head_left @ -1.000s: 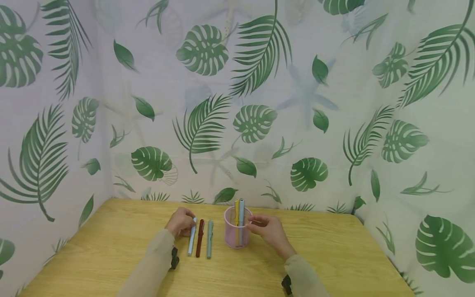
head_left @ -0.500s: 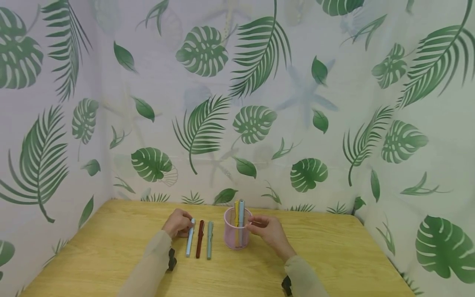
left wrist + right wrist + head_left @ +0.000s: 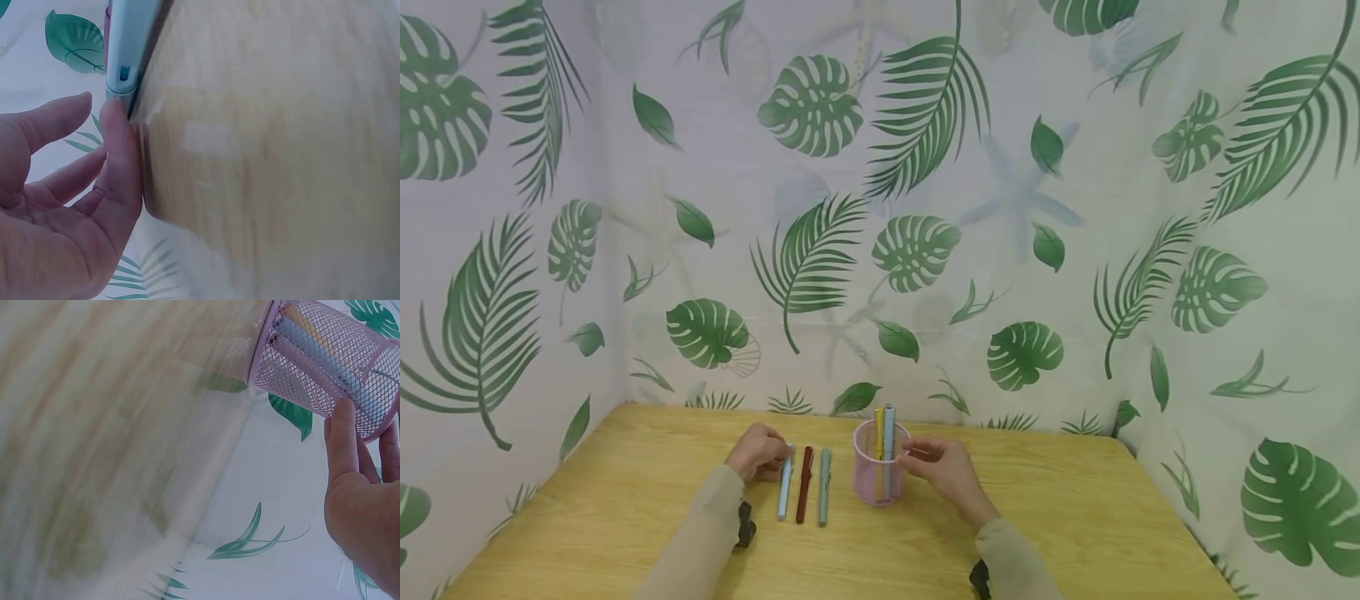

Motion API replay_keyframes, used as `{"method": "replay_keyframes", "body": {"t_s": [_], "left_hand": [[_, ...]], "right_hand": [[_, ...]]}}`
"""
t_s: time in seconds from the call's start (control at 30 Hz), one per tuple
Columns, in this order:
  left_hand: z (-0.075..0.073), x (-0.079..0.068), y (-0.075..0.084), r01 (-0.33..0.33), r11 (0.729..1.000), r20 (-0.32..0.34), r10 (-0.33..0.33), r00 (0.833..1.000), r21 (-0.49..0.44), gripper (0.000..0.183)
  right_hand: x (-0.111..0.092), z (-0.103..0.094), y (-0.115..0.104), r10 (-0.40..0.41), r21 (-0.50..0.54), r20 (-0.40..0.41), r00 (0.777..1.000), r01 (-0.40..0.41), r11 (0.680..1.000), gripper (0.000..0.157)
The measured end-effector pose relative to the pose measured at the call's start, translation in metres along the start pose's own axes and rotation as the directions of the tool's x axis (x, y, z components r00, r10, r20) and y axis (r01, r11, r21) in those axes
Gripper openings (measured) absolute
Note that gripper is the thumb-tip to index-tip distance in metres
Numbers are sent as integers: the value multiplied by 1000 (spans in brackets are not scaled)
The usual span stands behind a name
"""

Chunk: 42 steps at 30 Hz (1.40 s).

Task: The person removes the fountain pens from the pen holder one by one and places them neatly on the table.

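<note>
My left hand [image 3: 762,452] is at the far end of a light blue pen [image 3: 785,492] lying on the table. In the left wrist view, a fingertip touches the end of this pen [image 3: 130,47] while the thumb stands apart from it. To its right lie a dark red pen [image 3: 804,487] and a grey-green pen [image 3: 824,487], roughly parallel. My right hand [image 3: 949,473] holds the pink mesh pen holder [image 3: 867,483] near its rim, thumb on the outer wall and other fingers partly hidden behind. Inside stand a yellow pen [image 3: 879,423] and a blue pen [image 3: 889,423].
The wooden table [image 3: 1060,517] has its far edge against a white leaf-patterned curtain [image 3: 955,275], which also hangs at both sides. Dark wrist straps [image 3: 746,525] show at the sleeves.
Over the last second my left hand has shifted slightly left, and the light blue pen has moved a little left, away from the dark red pen. My right hand stays at the pen holder.
</note>
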<state>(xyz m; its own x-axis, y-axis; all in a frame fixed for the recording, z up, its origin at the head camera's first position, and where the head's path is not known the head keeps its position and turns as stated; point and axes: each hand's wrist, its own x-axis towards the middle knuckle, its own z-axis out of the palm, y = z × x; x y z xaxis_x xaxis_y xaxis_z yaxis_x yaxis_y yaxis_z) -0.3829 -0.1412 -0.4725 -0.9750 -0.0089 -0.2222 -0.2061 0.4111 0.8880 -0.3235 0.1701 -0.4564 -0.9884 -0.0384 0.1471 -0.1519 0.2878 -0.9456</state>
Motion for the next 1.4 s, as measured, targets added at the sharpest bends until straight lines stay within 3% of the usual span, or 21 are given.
{"method": "replay_keyframes", "body": {"t_s": [0.43, 0.83, 1.4], "left_hand": [[-7, -1, 4, -51, 993, 7, 52, 999, -105, 22], [-2, -3, 12, -92, 986, -46, 86, 995, -137, 28], [11, -5, 27, -194, 936, -74, 180, 981, -292, 21]], "right_hand": [[-2, 2, -6, 13, 28, -2, 1000, -13, 1000, 23], [2, 1, 0, -3, 86, 38, 999, -1, 996, 25], [3, -1, 3, 31, 6, 14, 999, -31, 1000, 27]]}}
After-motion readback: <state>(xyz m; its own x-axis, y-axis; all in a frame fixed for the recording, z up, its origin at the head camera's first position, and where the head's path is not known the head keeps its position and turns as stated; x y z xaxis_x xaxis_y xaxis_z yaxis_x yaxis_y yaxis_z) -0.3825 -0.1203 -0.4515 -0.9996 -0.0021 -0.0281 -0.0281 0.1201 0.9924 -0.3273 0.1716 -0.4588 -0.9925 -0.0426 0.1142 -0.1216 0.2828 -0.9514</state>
